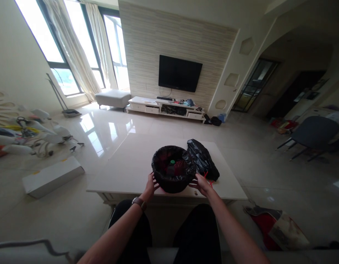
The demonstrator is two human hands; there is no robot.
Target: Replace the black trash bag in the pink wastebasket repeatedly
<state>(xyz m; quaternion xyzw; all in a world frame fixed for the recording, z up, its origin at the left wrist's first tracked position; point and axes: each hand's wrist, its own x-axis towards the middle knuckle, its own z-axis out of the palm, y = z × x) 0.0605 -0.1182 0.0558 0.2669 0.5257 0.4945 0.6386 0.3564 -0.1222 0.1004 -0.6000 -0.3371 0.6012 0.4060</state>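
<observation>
A round trash bin (172, 185) lined with a black garbage bag (158, 156) stands upright near the front edge of the white coffee table (125, 165). Inside it I see a bottle with a green cap (172, 161) and something dark red and textured (179, 168). My left hand (150, 184) grips the bin's left side, below the rim. From the right, my right hand (201, 184) holds the opposite side, its fingers partly under the bag's overhang. Just beyond that hand lies a full-looking black plastic bag (202, 157) with red drawstrings (206, 175).
A long white box (55, 178) lies on the floor at left, near jumbled white equipment (43, 135). A fabric bag (279, 227) is on the floor at right. Farther off are a TV cabinet (142, 103), a grey bench (113, 97) and a dark chair (314, 132).
</observation>
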